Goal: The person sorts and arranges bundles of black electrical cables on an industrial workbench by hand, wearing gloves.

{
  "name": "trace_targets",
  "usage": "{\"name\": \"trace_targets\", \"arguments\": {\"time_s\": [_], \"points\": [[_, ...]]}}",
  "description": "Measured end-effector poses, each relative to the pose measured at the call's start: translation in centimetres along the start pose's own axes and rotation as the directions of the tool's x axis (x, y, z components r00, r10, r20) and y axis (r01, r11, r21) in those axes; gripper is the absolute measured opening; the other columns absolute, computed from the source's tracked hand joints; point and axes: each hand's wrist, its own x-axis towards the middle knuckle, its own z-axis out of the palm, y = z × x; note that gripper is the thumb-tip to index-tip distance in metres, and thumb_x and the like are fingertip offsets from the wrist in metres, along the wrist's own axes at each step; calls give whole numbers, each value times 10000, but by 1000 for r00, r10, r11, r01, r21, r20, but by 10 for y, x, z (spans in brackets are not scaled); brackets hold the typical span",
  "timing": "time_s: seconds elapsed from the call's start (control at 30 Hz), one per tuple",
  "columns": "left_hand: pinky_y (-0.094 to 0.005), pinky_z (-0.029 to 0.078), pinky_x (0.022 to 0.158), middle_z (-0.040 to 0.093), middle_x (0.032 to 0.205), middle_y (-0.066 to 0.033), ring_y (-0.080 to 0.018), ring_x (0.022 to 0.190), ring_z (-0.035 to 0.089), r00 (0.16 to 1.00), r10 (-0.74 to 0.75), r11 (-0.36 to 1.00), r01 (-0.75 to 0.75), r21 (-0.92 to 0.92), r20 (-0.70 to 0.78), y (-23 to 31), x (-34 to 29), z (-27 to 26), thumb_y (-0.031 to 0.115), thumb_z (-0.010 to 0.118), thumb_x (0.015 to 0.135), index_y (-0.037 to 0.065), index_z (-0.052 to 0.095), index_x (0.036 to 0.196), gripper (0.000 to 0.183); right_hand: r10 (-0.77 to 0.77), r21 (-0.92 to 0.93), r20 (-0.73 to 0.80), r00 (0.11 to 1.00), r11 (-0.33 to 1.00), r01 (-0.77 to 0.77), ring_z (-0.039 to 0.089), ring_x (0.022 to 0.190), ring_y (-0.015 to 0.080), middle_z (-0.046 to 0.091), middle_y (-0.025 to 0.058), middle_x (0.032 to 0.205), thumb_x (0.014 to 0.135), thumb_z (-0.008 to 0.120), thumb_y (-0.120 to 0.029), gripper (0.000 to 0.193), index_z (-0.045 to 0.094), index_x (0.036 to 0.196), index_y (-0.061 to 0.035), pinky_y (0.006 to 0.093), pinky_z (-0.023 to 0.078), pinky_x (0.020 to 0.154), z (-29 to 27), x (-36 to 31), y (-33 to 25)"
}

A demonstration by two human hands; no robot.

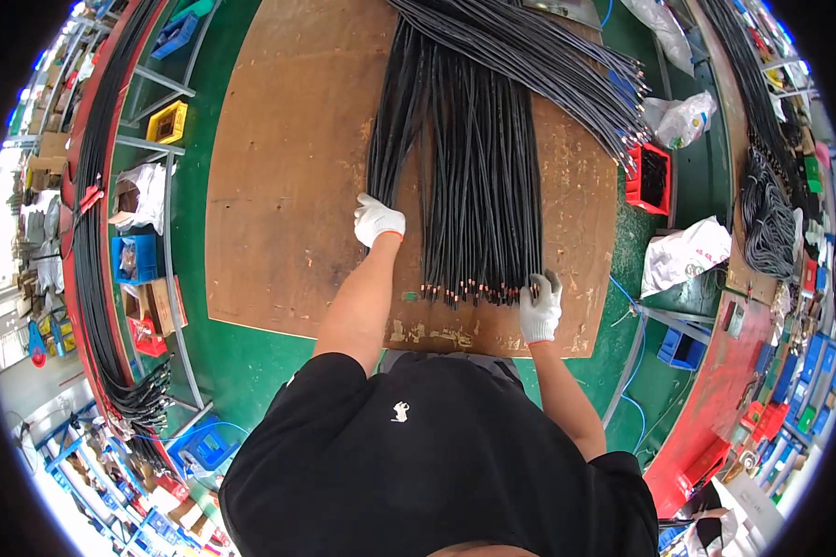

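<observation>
Both of my hands wear white knit gloves. My left hand [378,221] is closed around the lower end of a narrow bundle of black cables [398,139], whose tips are hidden by the glove. To the right lies a wider spread of black cables [483,186], running toward me, with coppery ends in an uneven row. At the right corner of that row is my right hand [541,308], its thumb and fingers curled about the outermost cable ends. Across the far side, another thick bundle of black cables [548,60] lies slanting to the right over the others.
The cables rest on a worn brown wooden tabletop [288,186]. Right of it stand a red bin [649,178] and white sacks [684,255]. At left, a red-edged rack holds long black cables [91,269], near a yellow bin [168,123] and a blue bin [134,259].
</observation>
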Motion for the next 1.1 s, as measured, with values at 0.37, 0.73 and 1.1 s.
{"name": "trace_targets", "arguments": {"time_s": [0.37, 0.73, 1.1], "points": [[-477, 588, 1026, 691, 1341, -246, -395, 1195, 726, 997, 72, 997, -72, 9, 39, 2, 11, -2, 200, 744, 843, -9, 498, 1351, 601, 253, -88, -94, 963, 961, -262, 613, 1309, 382, 610, 172, 1421, 922, 737, -157, 307, 731, 1225, -110, 469, 514, 1076, -27, -15, 86], [-442, 532, 738, 693, 894, -148, -247, 791, 644, 854, 291, 764, 64, -642, 432, 49, -19, -55, 140, 749, 733, -45, 739, 955, 289, 202, -297, -353, 914, 902, -314, 641, 1198, 424, 647, 221, 1361, 962, 684, -246, 319, 682, 1250, -109, 528, 514, 1013, -62, 72, 195], [-561, 546, 984, 692, 1085, -196, -375, 956, 668, 721, 539, 46, 490, -870, 435, 358, -127, 22, 290, 656, 978, 5, 647, 1101, 311, 199, -147, -327, 924, 955, -257, 668, 1162, 400, 651, 207, 1362, 992, 658, -276, 411, 602, 1353, -88, 529, 529, 976, -44, 112, 183]]}}
